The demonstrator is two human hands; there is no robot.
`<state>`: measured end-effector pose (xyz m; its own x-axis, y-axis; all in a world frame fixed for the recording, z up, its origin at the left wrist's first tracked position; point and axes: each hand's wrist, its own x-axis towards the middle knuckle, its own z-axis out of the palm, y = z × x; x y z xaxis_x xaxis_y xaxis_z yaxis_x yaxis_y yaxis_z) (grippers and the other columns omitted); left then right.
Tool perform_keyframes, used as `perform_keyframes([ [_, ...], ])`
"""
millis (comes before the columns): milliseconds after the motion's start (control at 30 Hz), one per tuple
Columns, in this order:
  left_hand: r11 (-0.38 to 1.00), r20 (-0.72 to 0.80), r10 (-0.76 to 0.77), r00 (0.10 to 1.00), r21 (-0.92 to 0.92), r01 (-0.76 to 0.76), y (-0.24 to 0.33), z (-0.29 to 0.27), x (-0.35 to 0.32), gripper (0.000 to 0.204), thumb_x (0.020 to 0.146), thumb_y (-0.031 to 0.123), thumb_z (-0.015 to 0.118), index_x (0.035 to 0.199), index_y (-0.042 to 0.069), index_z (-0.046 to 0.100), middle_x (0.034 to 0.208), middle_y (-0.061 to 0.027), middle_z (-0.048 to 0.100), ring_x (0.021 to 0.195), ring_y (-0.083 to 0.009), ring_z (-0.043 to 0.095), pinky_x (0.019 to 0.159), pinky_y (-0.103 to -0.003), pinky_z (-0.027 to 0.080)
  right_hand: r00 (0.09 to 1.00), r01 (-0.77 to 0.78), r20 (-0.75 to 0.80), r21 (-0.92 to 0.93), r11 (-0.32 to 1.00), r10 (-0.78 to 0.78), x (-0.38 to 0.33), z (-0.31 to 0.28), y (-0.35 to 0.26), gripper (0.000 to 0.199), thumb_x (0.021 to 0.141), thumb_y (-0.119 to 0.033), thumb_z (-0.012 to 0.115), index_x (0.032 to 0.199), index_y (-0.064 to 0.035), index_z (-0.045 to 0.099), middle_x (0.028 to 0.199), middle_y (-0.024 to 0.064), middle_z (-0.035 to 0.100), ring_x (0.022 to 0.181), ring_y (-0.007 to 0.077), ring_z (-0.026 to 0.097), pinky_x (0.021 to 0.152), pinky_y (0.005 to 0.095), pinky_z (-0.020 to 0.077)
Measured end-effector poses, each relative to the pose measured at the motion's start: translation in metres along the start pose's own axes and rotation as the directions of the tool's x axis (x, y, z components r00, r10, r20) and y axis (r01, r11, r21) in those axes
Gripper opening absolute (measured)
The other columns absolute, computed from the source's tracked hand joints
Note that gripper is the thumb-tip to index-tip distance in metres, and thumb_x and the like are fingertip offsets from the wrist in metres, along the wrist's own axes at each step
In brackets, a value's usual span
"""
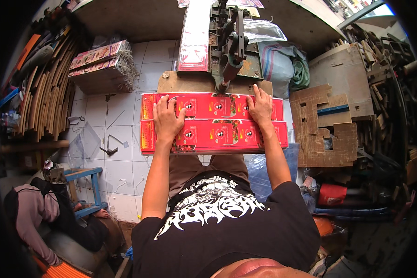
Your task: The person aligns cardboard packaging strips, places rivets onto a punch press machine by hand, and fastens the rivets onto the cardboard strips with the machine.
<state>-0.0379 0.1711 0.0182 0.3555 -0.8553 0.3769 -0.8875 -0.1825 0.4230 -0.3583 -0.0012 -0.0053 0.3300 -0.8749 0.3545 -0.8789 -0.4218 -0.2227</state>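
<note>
My left hand (168, 119) lies on the left part of a long red printed sheet (202, 104), fingers apart. On its right part rests my right hand (261, 107), fingers stretched toward the far edge. Nearer to me is a second red panel (204, 135) with the same food pictures; several layers show at its front edge. Whether the two panels are joined, I cannot tell. Beyond the sheet's middle, the dark metal head of a press (227, 74) comes down close to its far edge. A brown board (190, 83) lies partly under the sheet.
A stack of red printed sheets (194, 58) lies left of the press. Printed bundles (99, 58) stand on the tiled floor. Cut brown boards (306, 125) lean at right, a woven sack (275, 60) behind. At lower left a person (37, 208) sits by a blue stool (85, 173).
</note>
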Motion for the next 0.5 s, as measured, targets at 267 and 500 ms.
perform_keyframes([
  [267, 1.0, -0.002, 0.005, 1.0, 0.008, -0.005, 0.0012, -0.0009, 0.0008, 0.042, 0.084, 0.032, 0.075, 0.114, 0.005, 0.065, 0.135, -0.0157, 0.055, 0.13, -0.0348, 0.05, 0.115, -0.054, 0.033, 1.0, -0.001, -0.009, -0.002, 1.0, 0.001, -0.0006, 0.0009, 0.0005, 0.063, 0.094, -0.043, 0.061, 0.147, -0.0121, 0.048, 0.137, 0.0186, 0.057, 0.128, 0.0357, 0.052, 0.114, 0.0564, 0.0332],
  [500, 1.0, 0.006, 0.003, 1.0, 0.007, -0.003, 0.0004, -0.0007, 0.0007, 0.042, 0.084, 0.032, 0.074, 0.116, 0.005, 0.065, 0.134, -0.0158, 0.055, 0.129, -0.0347, 0.05, 0.115, -0.054, 0.033, 1.0, -0.003, -0.001, 0.002, 1.0, 0.003, -0.0004, -0.0012, -0.0017, 0.062, 0.095, -0.042, 0.061, 0.147, -0.0114, 0.048, 0.138, 0.019, 0.057, 0.129, 0.0356, 0.051, 0.115, 0.0556, 0.032],
])
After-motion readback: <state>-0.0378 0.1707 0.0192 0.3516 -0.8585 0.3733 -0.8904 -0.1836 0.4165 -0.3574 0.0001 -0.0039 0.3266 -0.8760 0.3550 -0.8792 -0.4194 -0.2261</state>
